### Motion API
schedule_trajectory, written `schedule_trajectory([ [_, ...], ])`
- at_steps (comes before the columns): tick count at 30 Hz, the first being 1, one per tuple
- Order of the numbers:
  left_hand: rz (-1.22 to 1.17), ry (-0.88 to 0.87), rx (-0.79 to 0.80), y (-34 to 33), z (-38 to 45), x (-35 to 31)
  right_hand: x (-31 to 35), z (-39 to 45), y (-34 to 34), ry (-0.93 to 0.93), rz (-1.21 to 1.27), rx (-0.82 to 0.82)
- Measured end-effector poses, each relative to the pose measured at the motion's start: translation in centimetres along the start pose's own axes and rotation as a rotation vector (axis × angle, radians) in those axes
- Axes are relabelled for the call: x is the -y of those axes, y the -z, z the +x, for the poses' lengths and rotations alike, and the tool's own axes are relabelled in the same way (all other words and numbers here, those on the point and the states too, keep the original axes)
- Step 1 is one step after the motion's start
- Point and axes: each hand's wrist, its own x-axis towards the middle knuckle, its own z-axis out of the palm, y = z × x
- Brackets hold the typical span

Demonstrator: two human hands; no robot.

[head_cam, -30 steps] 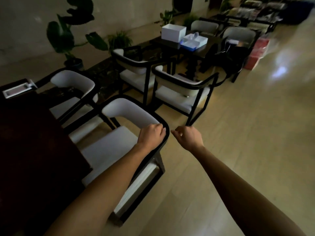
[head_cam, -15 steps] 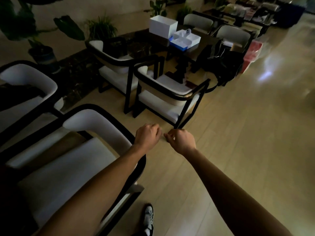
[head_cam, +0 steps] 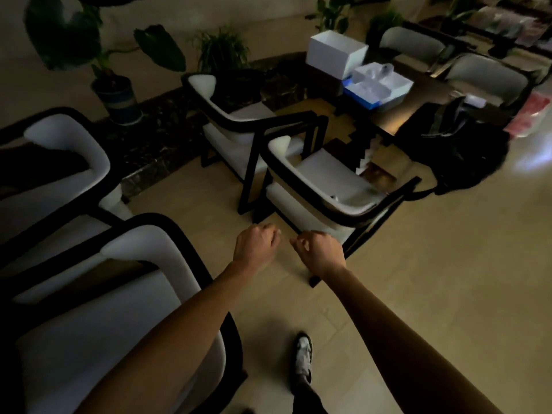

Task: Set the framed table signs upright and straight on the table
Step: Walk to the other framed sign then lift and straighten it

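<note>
No framed table sign shows in the head view now. My left hand [head_cam: 256, 245] and my right hand [head_cam: 321, 252] hang side by side over the floor, both curled into loose fists with nothing in them. They are apart from every chair. A dark table [head_cam: 403, 113] stands at the upper right, beyond two chairs, carrying a white box [head_cam: 336, 56] and a blue-edged white tray [head_cam: 378, 88].
A white-cushioned black chair [head_cam: 125, 309] is close at my lower left, another [head_cam: 56, 162] behind it. Two more chairs [head_cam: 325, 186] stand ahead before the table. A black bag [head_cam: 460, 150] hangs at the right. Potted plants [head_cam: 113, 91] line the wall. My shoe [head_cam: 303, 357] is on the floor.
The view has moved forward and right past the near table; its sign left the frame. My left hand came off the chair back and both fists now hang over the floor.
</note>
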Motion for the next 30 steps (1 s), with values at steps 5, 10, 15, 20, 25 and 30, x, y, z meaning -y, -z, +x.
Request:
schedule_trajectory([
  [5,0.042,0.185,-0.041,-1.4,6.8,2.8,-1.6,9.5,-0.6,0.139,0.014,0.091],
  [10,0.087,0.389,-0.086,-2.3,13.1,5.4,-1.8,19.6,-0.4,0.263,0.022,0.218],
  [15,0.127,0.484,-0.103,-2.1,18.6,7.3,-0.2,27.5,-0.7,0.382,0.039,0.259],
  [20,0.117,0.597,-0.142,0.2,23.0,10.6,4.1,34.4,-1.3,0.49,0.058,0.311],
  [25,0.189,0.719,-0.1,3.0,25.6,15.6,9.6,39.7,-2.8,0.611,0.068,0.355],
  [30,0.223,0.725,-0.158,6.2,31.1,22.9,15.3,47.7,-4.0,0.685,0.022,0.313],
])
